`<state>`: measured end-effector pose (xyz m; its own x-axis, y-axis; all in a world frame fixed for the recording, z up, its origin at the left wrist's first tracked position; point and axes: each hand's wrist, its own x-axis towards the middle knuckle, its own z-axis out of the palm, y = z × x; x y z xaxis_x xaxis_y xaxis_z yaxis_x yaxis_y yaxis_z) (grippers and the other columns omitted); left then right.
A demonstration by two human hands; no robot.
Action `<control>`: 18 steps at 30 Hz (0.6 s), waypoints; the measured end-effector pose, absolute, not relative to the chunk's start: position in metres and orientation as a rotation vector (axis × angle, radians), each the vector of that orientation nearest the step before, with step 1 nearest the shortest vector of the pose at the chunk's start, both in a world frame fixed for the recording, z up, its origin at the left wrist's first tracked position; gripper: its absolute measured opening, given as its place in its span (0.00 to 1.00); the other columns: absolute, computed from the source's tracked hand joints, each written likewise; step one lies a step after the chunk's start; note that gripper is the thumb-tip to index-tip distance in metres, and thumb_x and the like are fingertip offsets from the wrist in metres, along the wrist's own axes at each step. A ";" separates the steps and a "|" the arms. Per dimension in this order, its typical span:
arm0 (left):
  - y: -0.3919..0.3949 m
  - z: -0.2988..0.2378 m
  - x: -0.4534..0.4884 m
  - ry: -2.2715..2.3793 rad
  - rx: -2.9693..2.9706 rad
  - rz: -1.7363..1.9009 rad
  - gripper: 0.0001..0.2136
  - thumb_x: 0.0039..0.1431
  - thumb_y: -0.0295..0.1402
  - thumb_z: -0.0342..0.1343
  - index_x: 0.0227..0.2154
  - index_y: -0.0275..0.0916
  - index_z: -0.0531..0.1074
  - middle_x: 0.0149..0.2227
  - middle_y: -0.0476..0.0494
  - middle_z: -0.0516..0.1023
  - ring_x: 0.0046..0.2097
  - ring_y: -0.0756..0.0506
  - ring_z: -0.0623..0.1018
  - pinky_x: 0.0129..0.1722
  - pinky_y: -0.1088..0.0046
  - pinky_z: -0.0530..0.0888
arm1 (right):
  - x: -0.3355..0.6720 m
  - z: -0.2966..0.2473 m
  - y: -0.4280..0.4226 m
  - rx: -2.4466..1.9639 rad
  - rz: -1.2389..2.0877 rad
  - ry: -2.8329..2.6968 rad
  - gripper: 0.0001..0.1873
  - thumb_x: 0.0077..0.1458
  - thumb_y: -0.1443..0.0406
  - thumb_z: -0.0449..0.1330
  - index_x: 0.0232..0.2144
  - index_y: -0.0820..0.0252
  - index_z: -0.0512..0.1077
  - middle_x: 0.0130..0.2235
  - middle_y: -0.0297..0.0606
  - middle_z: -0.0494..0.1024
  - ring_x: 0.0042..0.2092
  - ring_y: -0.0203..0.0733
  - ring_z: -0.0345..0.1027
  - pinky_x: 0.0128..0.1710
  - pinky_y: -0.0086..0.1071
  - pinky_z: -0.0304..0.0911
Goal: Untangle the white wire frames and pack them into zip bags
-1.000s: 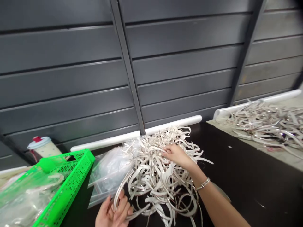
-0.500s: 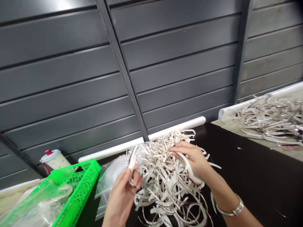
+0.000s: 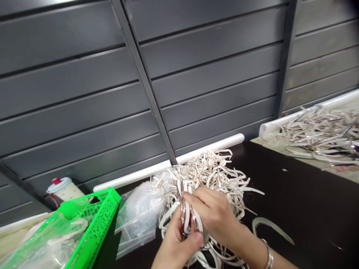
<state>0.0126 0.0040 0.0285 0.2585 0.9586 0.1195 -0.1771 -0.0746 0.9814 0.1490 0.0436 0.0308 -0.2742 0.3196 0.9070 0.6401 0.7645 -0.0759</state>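
Observation:
A tangled heap of white curved headbands (image 3: 213, 173) lies on the dark table (image 3: 294, 209) in front of me. My left hand (image 3: 175, 248) and my right hand (image 3: 214, 215) meet just before the heap, both closed on a small stack of white headbands (image 3: 187, 213) held upright between them. The right hand's fingers pinch the stack from the right, the left thumb presses from below. A silver bracelet (image 3: 268, 254) sits on my right wrist. One loose headband (image 3: 270, 226) lies on the table to the right of my hands.
A green plastic crate (image 3: 92, 228) with plastic bags stands at the left. Clear plastic bags (image 3: 140, 213) lie beside the heap. A lidded cup (image 3: 63, 188) stands behind the crate. Another spread of headbands (image 3: 319, 136) covers a table at the right. A grey panelled wall rises behind.
Both hands have drawn together in front of the heap, joining the headband each held into one stack. One headband now lies loose on the table to the right.

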 end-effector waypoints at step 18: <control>0.011 0.048 -0.024 0.139 0.476 1.345 0.05 0.58 0.20 0.51 0.35 0.33 0.69 0.18 0.57 0.65 0.23 0.56 0.70 0.45 0.68 0.72 | 0.188 0.048 0.063 -0.747 0.029 -1.775 0.09 0.59 0.72 0.54 0.35 0.66 0.75 0.29 0.39 0.76 0.29 0.36 0.68 0.30 0.31 0.61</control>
